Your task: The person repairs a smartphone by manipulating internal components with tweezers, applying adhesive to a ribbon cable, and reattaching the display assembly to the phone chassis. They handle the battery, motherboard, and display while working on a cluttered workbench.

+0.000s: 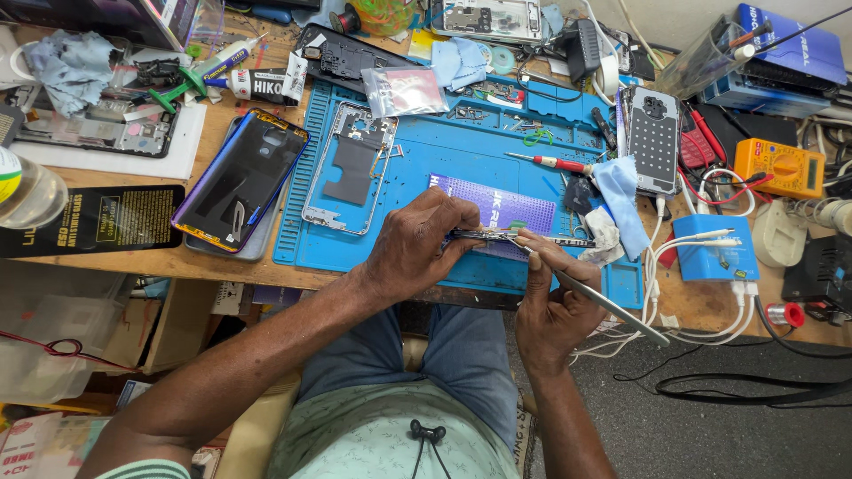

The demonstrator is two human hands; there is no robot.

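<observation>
A thin phone part (pixel 515 238), seen edge-on as a dark strip, sits just below the middle of the frame, above the near edge of the blue mat (pixel 461 168). The left hand (pixel 417 244) grips its left end, fingers (pixel 448 217) curled and clenched over the top, which seems to steady it level for fine work. The right hand (pixel 550 306) pinches a pair of metal tweezers (pixel 603 302), the tips touching the part near its middle and the long end pointing toward the lower right; the grip is pen-like, likely for control.

On the mat to the left lies a bare phone frame (pixel 348 168), flat and open side up, and left of it, off the mat on the wooden worktop (pixel 209 133), a dark phone back cover (pixel 241 180) with an orange rim. A red-handled screwdriver (pixel 552 162) rests on the mat right of centre, within easy reach of the right hand, and a pale blue cloth (pixel 626 200) droops over the mat's right edge.

A purple rectangular label (pixel 506 204) with pale lettering lies on the mat just behind the hands. A flat black packet (pixel 89 222) with gold print sits at the left edge. A clear foil pouch (pixel 404 90) with a reddish patch lies at the top centre, and a white glue tube (pixel 262 84) with a dark label to its left. At the right are a yellow meter (pixel 783 167), a blue box (pixel 781 53) at the upper right, and a small blue charger block (pixel 714 253) with white cables.
</observation>
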